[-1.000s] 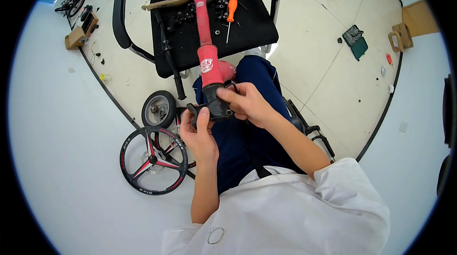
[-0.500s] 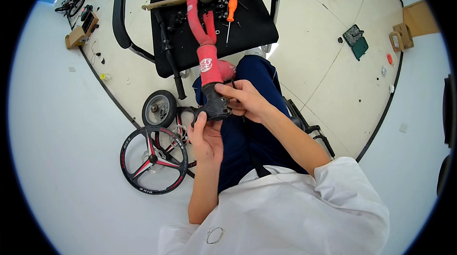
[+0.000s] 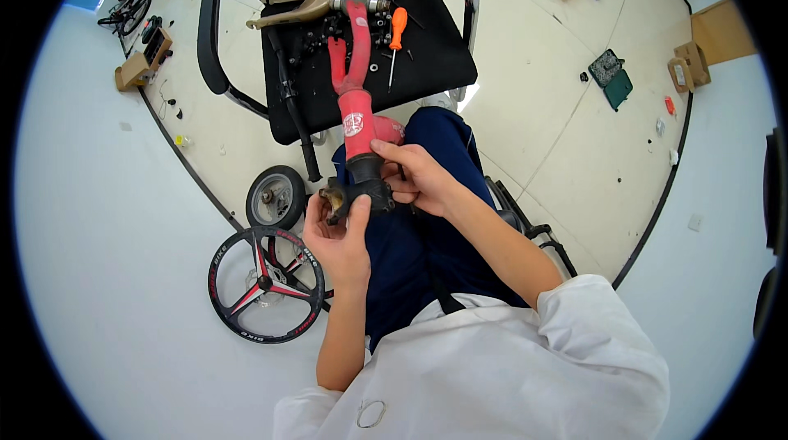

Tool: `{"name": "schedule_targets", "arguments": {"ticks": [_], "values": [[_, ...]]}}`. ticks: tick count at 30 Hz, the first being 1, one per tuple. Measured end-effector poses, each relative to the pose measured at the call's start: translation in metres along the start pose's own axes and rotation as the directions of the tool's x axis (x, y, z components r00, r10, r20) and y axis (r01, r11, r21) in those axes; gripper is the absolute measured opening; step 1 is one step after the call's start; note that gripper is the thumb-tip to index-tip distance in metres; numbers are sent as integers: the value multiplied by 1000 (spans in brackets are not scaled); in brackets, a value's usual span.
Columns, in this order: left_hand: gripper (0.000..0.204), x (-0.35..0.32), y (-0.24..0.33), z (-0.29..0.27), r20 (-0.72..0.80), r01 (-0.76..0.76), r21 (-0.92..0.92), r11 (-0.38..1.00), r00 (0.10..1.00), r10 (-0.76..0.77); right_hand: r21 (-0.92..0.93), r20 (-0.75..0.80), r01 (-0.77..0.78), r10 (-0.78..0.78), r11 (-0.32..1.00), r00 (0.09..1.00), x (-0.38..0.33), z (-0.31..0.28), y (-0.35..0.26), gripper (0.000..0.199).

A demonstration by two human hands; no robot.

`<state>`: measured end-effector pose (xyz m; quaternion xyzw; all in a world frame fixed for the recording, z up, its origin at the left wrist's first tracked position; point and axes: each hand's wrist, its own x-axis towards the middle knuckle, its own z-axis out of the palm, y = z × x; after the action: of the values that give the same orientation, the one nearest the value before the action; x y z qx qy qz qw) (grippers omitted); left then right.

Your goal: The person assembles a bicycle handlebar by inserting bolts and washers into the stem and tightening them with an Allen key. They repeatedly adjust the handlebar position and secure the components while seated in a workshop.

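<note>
A red forked frame piece with a black end lies across my lap, its forked tip pointing toward a black chair seat. My right hand grips the black end from the right. My left hand holds it from below, thumb and fingers on a small dark metal part at its left side. Dark blue trousers lie beneath both hands.
On the chair seat lie an orange-handled screwdriver, a tan metal bracket, a black bar and several small screws. A small black wheel and a large black spoked wheel rest on the floor at my left. Cardboard boxes stand far right.
The red frame piece has turned so its fork now splits open toward the chair. My left hand shifted up onto the small part at the black end; my right hand stayed gripping.
</note>
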<state>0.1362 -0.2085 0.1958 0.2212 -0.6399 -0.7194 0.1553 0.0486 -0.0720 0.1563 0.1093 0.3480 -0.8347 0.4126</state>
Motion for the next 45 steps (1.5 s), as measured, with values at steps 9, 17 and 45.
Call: {"name": "schedule_targets", "arguments": {"ticks": [9, 17, 45], "values": [[44, 4, 4, 4, 225, -363, 358, 861, 928, 298, 85, 17, -12, 11, 996, 1000, 0, -3, 8, 31], [42, 1, 5, 5, 272, -491, 386, 781, 869, 413, 222, 64, -79, 66, 972, 996, -1, -3, 16, 26], [22, -97, -58, -116, 831, -795, 254, 551, 471, 297, -446, 135, 208, -165, 870, 977, -4, -5, 29, 22]]}}
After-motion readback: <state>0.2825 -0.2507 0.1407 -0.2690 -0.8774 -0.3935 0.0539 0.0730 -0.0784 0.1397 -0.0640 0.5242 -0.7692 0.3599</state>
